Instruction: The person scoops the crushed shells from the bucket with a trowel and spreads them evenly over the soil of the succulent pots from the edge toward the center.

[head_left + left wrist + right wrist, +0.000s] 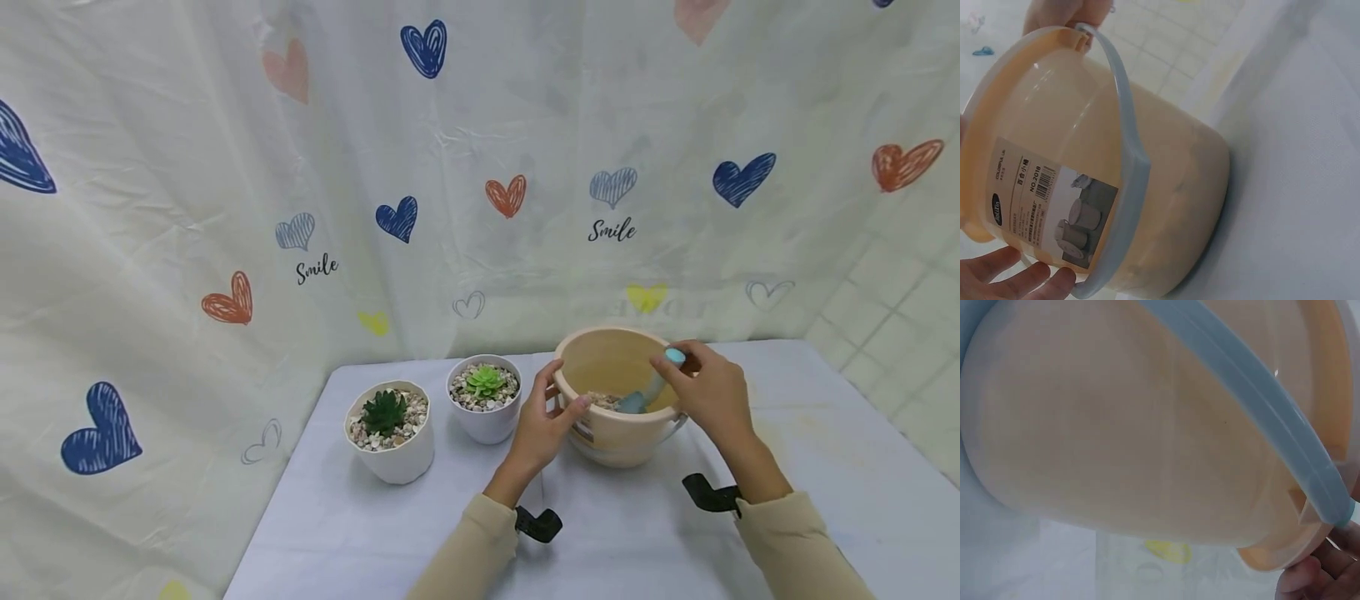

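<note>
A peach plastic bucket [622, 429] stands on the table, with small pebbles [600, 400] inside. A blue toy shovel [633, 402] leans in it, its handle end at the right rim. My left hand [542, 421] holds the bucket's left rim, thumb over the top and fingers against the outer wall. At the opposite rim, my right hand [705, 387] grips the edge beside the shovel's handle; its fingers [1300, 578] curl under the rim lug in the right wrist view. The blue-grey bail handle [1132, 162] hangs down across the labelled wall.
Left of the bucket stand two white pots, one with a dark green succulent [384, 412], the other with a light green succulent [485, 381], both set in pebbles. A white cloth covers the table [322, 533]. Behind it hangs a heart-print curtain [450, 275].
</note>
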Motion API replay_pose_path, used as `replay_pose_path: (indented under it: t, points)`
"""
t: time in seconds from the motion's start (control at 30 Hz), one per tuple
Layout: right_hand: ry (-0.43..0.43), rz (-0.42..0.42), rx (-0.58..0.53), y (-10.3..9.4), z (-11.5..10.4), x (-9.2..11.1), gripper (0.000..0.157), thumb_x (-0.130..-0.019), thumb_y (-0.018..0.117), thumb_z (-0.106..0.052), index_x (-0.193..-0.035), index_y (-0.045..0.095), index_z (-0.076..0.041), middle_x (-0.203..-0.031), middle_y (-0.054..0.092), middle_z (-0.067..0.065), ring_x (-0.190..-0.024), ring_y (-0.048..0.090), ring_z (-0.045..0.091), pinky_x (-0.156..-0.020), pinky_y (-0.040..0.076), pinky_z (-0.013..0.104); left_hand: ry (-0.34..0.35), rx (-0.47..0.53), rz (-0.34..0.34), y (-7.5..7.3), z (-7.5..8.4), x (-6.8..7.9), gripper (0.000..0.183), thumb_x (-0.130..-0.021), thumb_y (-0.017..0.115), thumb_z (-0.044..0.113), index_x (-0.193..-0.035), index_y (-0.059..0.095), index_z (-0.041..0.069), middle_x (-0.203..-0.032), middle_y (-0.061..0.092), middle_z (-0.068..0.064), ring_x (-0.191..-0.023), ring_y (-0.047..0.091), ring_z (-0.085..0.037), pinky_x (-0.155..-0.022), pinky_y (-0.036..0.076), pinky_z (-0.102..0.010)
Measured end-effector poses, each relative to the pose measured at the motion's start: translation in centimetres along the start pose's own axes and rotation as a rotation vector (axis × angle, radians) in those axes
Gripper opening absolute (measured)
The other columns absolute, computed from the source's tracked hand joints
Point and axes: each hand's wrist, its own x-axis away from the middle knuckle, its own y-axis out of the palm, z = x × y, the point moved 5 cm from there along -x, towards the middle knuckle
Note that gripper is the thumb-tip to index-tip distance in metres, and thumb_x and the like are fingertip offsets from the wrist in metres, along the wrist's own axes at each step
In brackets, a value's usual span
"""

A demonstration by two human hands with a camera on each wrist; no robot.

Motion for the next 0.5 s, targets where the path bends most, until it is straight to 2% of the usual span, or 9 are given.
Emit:
replay_pose_path:
  t: [0.13,0.23,0.3,0.37,0.43,0.5]
  points:
    - [0.006,0.064,-0.031,-0.5,0.4,-0.1,0.038,-0.096,0.071,-0.040,-0.114,0.072,-0.005,-0.103,0.075,0.022,-0.094,0.066,0.036,-0.064,0.043,0.017,0.012,-0.046,-0.015,-0.4,0.2,-0.1,0.073,-0.097,0.065,0.048,-0.160,0.032,0.030,-0.161,0.042,-0.007,-0.140,0.050,-0.026,-0.108,0.048,-0.055]
    - [0.009,0.077,-0.058,-0.9,0.9,-0.2,0.042,-0.097,0.070,-0.040,-0.118,0.071,-0.004,-0.109,0.074,0.023,-0.102,0.066,0.037,-0.064,0.038,0.007,0.028,-0.091,-0.043,-0.8,0.5,0.0,0.075,-0.098,0.064,0.050,-0.161,0.030,0.028,-0.161,0.041,-0.008,-0.138,0.052,-0.027,-0.106,0.050,-0.053]
    - [0.017,0.074,-0.068,-1.2,1.2,-0.2,0.043,-0.098,0.068,-0.041,-0.120,0.070,-0.004,-0.112,0.073,0.022,-0.104,0.066,0.035,-0.064,0.040,0.007,0.038,-0.125,-0.065,-1.3,0.7,0.2,0.075,-0.098,0.063,0.051,-0.161,0.030,0.027,-0.160,0.042,-0.007,-0.136,0.053,-0.028,-0.106,0.050,-0.052]
    - [0.026,0.077,-0.069,-1.6,1.5,-0.1,0.044,-0.100,0.064,-0.043,-0.120,0.069,-0.005,-0.113,0.073,0.020,-0.100,0.065,0.016,-0.067,0.041,0.009,0.041,-0.160,-0.083,-1.9,1.1,0.5,0.075,-0.097,0.064,0.049,-0.161,0.030,0.027,-0.159,0.043,-0.007,-0.136,0.053,-0.030,-0.106,0.050,-0.053]
    - [0.039,0.083,-0.065,-2.2,1.8,-0.2,0.044,-0.102,0.060,-0.044,-0.121,0.069,-0.005,-0.110,0.074,0.016,-0.093,0.059,-0.001,-0.070,0.041,0.013,0.047,-0.218,-0.111,-2.8,1.8,1.0,0.075,-0.097,0.066,0.049,-0.160,0.032,0.025,-0.158,0.045,-0.006,-0.135,0.054,-0.030,-0.106,0.049,-0.053]
    - [0.039,0.098,-0.076,-2.8,2.2,-0.3,0.043,-0.103,0.058,-0.043,-0.120,0.070,-0.006,-0.099,0.075,-0.003,-0.085,0.052,-0.015,-0.068,0.042,0.013,0.055,-0.303,-0.151,-4.0,2.9,1.5,0.071,-0.096,0.067,0.048,-0.157,0.038,0.025,-0.154,0.050,-0.005,-0.133,0.056,-0.028,-0.107,0.049,-0.051]
